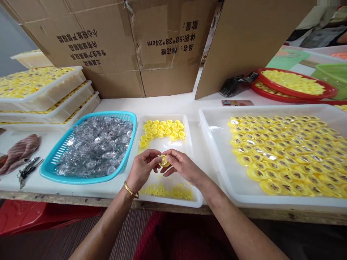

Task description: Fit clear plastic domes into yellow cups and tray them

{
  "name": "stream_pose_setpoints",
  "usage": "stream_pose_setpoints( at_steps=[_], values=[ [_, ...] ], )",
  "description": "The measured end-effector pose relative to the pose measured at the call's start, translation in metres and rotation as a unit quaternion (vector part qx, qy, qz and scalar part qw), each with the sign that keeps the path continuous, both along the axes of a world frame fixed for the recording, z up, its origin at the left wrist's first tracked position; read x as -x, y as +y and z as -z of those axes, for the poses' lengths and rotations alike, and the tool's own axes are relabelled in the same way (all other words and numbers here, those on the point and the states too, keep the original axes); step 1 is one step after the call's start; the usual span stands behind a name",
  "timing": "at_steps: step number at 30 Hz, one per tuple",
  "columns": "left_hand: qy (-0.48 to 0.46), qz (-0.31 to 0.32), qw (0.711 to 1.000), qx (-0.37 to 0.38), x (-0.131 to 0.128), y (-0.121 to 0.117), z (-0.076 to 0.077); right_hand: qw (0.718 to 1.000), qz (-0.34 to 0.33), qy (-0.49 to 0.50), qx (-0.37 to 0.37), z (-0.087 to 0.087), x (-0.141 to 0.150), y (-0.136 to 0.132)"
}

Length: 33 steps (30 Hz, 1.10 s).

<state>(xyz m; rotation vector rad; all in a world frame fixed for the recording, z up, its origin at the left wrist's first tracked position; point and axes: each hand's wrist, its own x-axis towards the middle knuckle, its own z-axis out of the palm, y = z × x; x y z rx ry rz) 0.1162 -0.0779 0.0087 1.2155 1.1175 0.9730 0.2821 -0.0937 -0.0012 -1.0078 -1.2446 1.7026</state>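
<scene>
Between the fingertips of both hands is a small round yellow plastic piece (163, 161). My left hand (145, 167), with a gold bangle at the wrist, pinches its left side. My right hand (180, 164) pinches the right side, the lower fingers curled beneath. Both are over a shallow white tray (197, 195). Similar yellow cup-like pieces (162, 129) lie in the tray's far half, and tiny yellow bits (168, 191) are scattered along its near end. To the left, a blue basket (81, 179) holds many clear plastic domes (94, 144).
A large white tray (217, 151) at right holds rows of yellow pieces with clear tops. Stacked white trays (67, 92) stand at far left, near a striped cloth (21, 151) and keys (27, 171). Cardboard (168, 79) walls the back. Red plates (295, 81) sit at back right.
</scene>
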Motion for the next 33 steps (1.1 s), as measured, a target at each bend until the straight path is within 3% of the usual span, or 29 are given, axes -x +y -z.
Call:
stream_pose_setpoints(
  at_steps=[22,28,33],
  values=[
    [0.023,-0.059,0.997,-0.051,-0.016,-0.012,0.013,0.993,0.010,-0.077,-0.086,0.007,0.002,0.001],
    [0.071,-0.038,0.989,-0.128,-0.011,-0.011,0.009,0.992,0.006,-0.083,-0.099,0.004,0.001,-0.001],
    [0.076,-0.016,0.990,-0.114,-0.008,-0.010,0.006,0.992,-0.002,-0.079,-0.095,0.001,0.000,-0.002]
  ],
)
